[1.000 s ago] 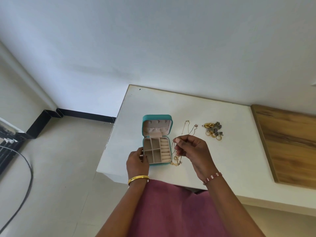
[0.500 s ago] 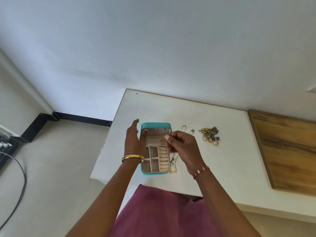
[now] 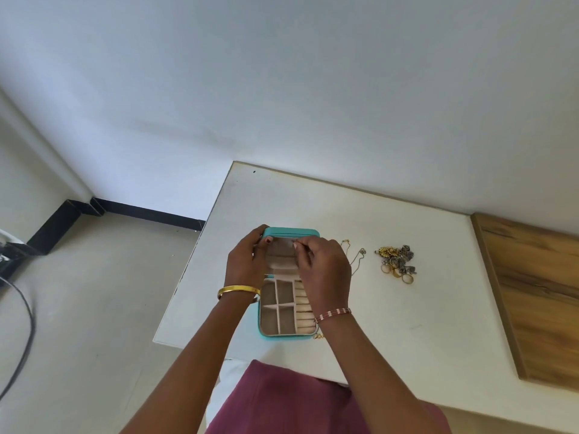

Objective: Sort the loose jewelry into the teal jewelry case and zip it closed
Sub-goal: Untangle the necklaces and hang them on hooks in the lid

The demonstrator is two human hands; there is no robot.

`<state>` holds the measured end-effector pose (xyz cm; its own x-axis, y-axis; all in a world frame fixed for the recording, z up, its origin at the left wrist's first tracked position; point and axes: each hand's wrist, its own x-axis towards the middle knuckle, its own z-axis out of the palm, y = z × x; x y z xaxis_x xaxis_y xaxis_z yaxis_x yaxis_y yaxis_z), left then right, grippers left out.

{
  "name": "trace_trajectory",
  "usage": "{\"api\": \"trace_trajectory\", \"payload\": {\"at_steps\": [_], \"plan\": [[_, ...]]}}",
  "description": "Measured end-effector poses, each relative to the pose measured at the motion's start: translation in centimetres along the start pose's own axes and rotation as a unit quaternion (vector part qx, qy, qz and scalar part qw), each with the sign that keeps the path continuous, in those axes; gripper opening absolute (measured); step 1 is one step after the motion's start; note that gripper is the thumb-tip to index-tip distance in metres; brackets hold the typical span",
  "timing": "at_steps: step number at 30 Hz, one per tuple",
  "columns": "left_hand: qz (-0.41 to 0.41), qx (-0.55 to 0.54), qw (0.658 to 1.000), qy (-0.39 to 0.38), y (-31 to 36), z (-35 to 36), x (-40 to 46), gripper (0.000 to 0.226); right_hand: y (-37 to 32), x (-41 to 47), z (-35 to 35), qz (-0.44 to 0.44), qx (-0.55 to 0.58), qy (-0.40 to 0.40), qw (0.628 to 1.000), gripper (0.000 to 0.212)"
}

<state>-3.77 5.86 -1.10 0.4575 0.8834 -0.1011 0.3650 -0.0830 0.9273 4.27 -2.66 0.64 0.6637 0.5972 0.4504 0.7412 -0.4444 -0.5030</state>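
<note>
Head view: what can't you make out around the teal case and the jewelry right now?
- Whatever the right hand pinches at the teal case lid: too thin to tell.
- Lid hooks: covered by both hands; the left hand grips the lid's left edge.
- Ring rolls' right part: under the right wrist.
- Gold piece at the case's near corner: mostly hidden by the forearm.
- Jewelry pile: pieces too small to count.

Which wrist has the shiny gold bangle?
The left wrist: a plain gold bangle circles it beside the teal case. The right wrist wears a pink and white beaded bracelet instead.
</note>
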Motion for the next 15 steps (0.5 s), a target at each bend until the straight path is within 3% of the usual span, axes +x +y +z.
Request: {"api": "trace_trajectory", "payload": {"at_steps": [5, 15], "plan": [[0.000, -0.009, 1.000, 0.000, -0.5, 0.0, 0.1, 0.035, 0.9, -0.1, 0.7, -0.054, -0.086, 0.042, 0.994, 0.010], [0.031, -0.023, 0.999, 0.013, -0.5, -0.1, -0.9, 0.034, 0.4, -0.7, 1.3, 0.018, -0.123, 0.078, 0.989, 0.008]]}}
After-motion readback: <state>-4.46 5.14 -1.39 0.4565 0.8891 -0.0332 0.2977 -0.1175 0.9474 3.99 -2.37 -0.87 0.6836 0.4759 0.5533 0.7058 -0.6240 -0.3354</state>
